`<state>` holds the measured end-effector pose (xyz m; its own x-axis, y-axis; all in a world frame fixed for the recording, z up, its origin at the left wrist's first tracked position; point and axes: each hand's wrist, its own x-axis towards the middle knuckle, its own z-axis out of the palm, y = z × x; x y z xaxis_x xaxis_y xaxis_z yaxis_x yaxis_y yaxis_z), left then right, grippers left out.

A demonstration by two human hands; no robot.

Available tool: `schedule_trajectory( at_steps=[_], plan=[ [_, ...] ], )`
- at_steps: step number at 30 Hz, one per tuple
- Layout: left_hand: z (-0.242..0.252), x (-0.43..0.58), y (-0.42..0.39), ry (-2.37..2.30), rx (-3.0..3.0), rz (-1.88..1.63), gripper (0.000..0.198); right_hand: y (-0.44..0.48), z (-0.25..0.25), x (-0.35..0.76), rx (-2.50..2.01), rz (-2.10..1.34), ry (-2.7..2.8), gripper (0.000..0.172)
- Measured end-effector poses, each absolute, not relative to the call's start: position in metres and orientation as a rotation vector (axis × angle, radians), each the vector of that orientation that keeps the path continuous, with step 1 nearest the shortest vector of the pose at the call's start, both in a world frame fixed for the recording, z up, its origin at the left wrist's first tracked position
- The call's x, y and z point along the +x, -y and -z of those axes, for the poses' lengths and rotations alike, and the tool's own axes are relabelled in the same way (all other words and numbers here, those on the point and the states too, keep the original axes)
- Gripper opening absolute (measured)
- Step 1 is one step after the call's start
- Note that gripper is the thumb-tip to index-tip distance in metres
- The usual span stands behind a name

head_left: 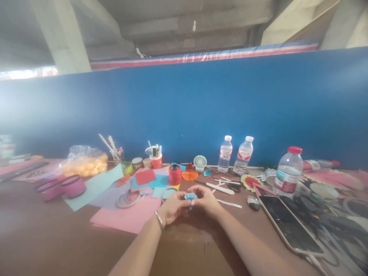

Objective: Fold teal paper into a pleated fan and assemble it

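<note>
Between my two hands is a small light-blue piece of pleated paper (190, 196), its folds fanned out at the top. My left hand (173, 207) pinches its left side between thumb and fingers; a silver bangle circles that wrist. On the other side, my right hand (205, 200) grips the paper's right edge with curled fingers. Both hands are held low above the brown table (184, 253). Just beyond them lies an orange pleated paper fan (190, 175), and a red spool-like roll (175, 174) stands to its left.
Pink paper sheets (123, 216) lie left of my hands. A white-handled tool (220, 188) and paper strips lie to the right, near a phone (290, 224) and a red-capped bottle (288, 172). Behind stand a small fan (200, 163), a red cup of pens (156, 161) and a blue partition (184, 107).
</note>
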<state>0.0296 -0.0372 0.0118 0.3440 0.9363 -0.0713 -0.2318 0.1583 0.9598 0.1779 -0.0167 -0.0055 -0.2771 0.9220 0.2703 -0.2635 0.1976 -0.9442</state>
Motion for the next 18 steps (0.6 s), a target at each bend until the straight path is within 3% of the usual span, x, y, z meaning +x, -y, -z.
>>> schedule_trajectory(
  at_steps=[3, 7, 11, 18],
  plan=[
    [-0.013, 0.025, 0.041, -0.744, 1.083, -0.757, 0.023, 0.017, 0.002, 0.184, -0.626, -1.471, 1.553, 0.049],
    [-0.013, 0.023, 0.042, -0.710, 1.088, -0.696, 0.020, 0.016, 0.001, 0.187, -0.561, -1.520, 1.681, 0.039],
    [-0.006, 0.024, 0.035, -0.808, 1.073, -0.825, 0.030, 0.012, 0.007, 0.185, -0.609, -1.445, 1.575, 0.034],
    [-0.011, 0.031, 0.032, -1.037, 1.632, -1.188, 0.017, 0.009, 0.008, 0.183, -0.691, -1.236, 1.395, 0.029]
  ],
)
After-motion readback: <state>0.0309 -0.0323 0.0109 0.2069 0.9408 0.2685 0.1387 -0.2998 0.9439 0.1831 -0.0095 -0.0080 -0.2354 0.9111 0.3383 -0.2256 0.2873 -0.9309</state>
